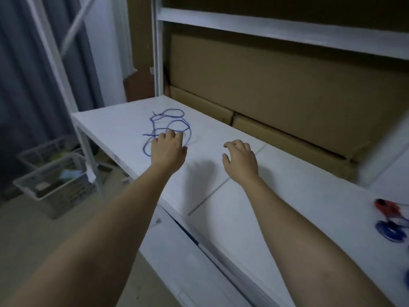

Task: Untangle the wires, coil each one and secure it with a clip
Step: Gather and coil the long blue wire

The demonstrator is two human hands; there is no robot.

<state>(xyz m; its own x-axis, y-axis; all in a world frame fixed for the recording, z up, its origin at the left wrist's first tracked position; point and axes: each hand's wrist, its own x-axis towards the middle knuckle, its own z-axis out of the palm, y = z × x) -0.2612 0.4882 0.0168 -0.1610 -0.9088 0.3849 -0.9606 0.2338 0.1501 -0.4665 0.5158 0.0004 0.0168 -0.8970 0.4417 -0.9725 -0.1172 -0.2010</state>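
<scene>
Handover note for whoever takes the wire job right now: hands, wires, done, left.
Left hand: fingertips down on the loose blue wire, grip not visible, so unclear whether it holds it.
Right hand: open, fingers loosely curled, above the white tabletop, holding nothing.
Loose blue wire sprawls in open loops at the far left end of the tabletop.
Done, apparently: a coiled blue wire and a red bundle lie at the right edge; clips there too blurred to confirm.
Left: coil the loose blue wire and clip it.

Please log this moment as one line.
left hand on loose blue wire | right hand open, empty | coiling not started
</scene>
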